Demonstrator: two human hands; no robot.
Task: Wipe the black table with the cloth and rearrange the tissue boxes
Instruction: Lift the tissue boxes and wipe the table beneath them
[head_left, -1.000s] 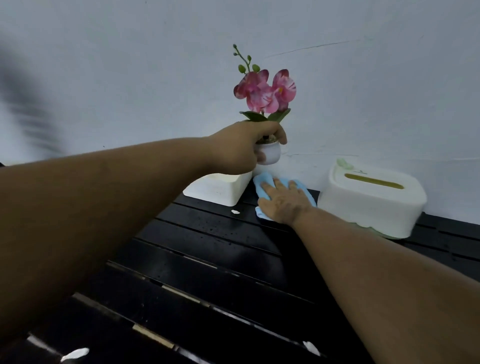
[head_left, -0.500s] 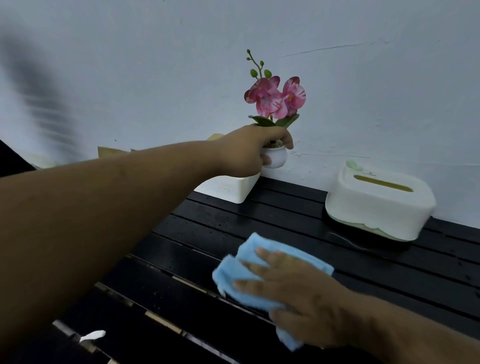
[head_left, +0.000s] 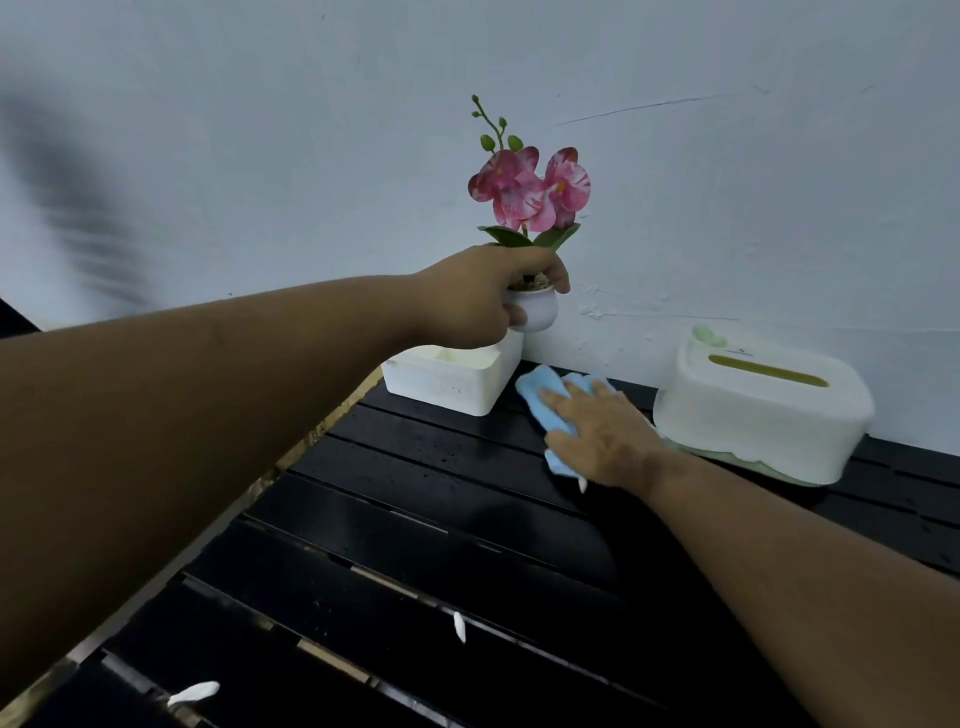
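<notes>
Soft, limp pale-blue cloth (head_left: 543, 397) lying bunched on the far slats of the black slatted wooden table (head_left: 441, 545), close to the wall, between the two boxes. Likely light and pliable, prone to folding under itself; best driven with a flat palm over its middle, not pinched at a corner. Right hand (head_left: 605, 439) spread flat on top of it, fingers (head_left: 563, 402) splayed and pointing toward the wall, no grip closed around anything, forearm stretched long and low across the boards.

Open-topped white rectangular box (head_left: 452, 376) at the far left corner, apparently light and rigid; likely easiest taken by its rim or side walls. Lidded white rounded tissue box with a yellowish slot (head_left: 763, 410) to the right, on a pale green base, just beside the wiping hand; smooth plastic, probably slippery if damp, best clasped across both long sides.

Left hand (head_left: 483, 296) wrapped around the small white round pot (head_left: 537, 309) of the pink artificial orchid (head_left: 530, 192), held clear above the open box, upright or very nearly so. Top-heavy by the look of it, so a firm hold on the pot rather than the stem seems wise. Left arm extended almost straight.

Small white scraps (head_left: 193, 692) on the near slats, not yet wiped away.
</notes>
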